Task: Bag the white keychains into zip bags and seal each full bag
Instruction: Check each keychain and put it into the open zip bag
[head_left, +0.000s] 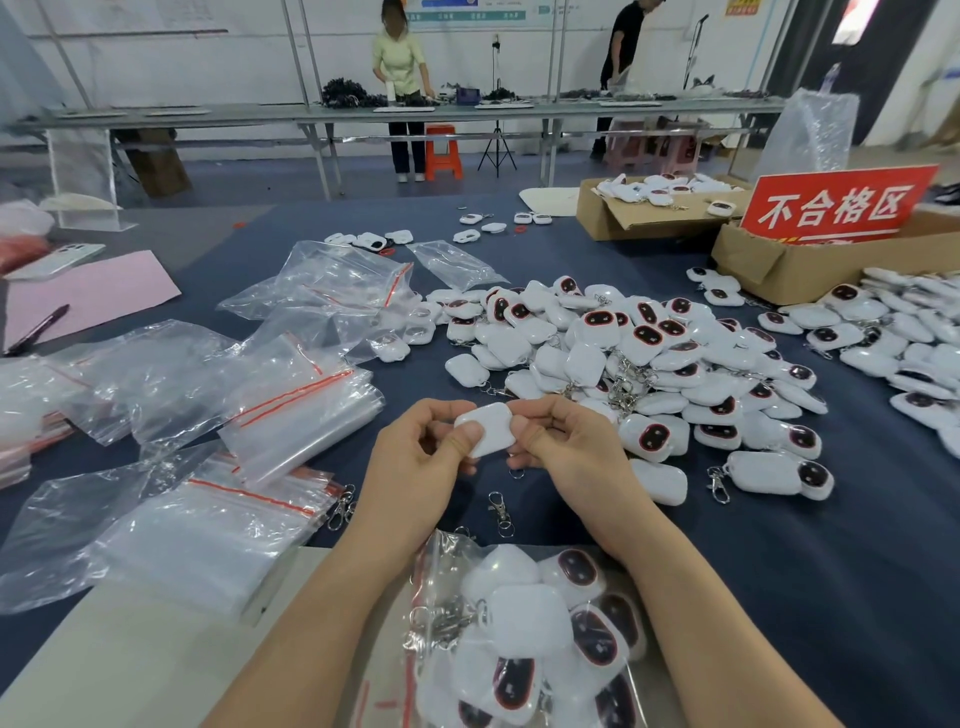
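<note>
Left hand (415, 457) and right hand (566, 441) both pinching one white keychain (491, 428) between curled fingers, keychain pile (649, 358) beyond fingertips, filled zip bag (524, 639) below wrists

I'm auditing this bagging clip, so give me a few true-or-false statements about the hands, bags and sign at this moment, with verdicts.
1. The left hand and the right hand pinch one white keychain between them. True.
2. The zip bag between the forearms is empty. False: it holds several keychains.
3. A stack of empty bags lies left of the hands. True.
4. The red sign lies flat among the empty bags. False: it stands upright at a cardboard box on the right.
</note>
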